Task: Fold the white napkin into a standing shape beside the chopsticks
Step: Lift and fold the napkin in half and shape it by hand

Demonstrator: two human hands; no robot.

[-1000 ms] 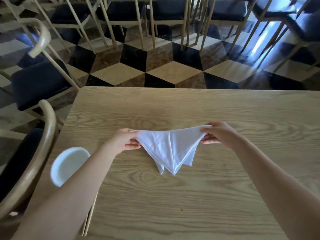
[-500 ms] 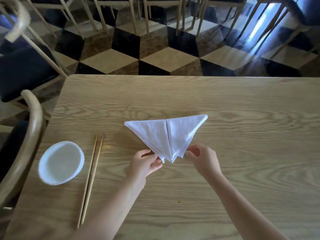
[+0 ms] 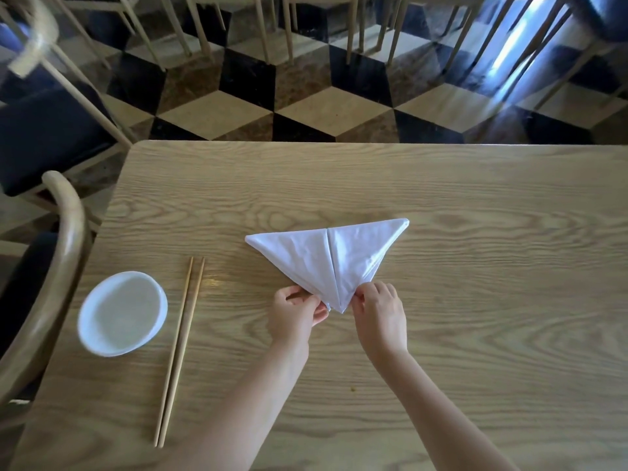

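Note:
The white napkin point(image 3: 331, 258) lies flat on the wooden table point(image 3: 475, 300), folded into a triangle whose point faces me, with a crease down its middle. My left hand point(image 3: 294, 312) pinches the left edge of that near point. My right hand point(image 3: 379, 312) pinches the right edge of the same point. A pair of wooden chopsticks point(image 3: 178, 350) lies to the left of the napkin, pointing away from me.
A white bowl point(image 3: 122, 312) sits left of the chopsticks near the table's left edge. A curved wooden chair back point(image 3: 64, 253) stands by that edge. More chairs and a black-and-cream patterned floor lie beyond the far edge.
My hands left the napkin's two upper corners and came down to its near point, closing in on the tip. The napkin now lies flat, and the chopsticks have come into view.

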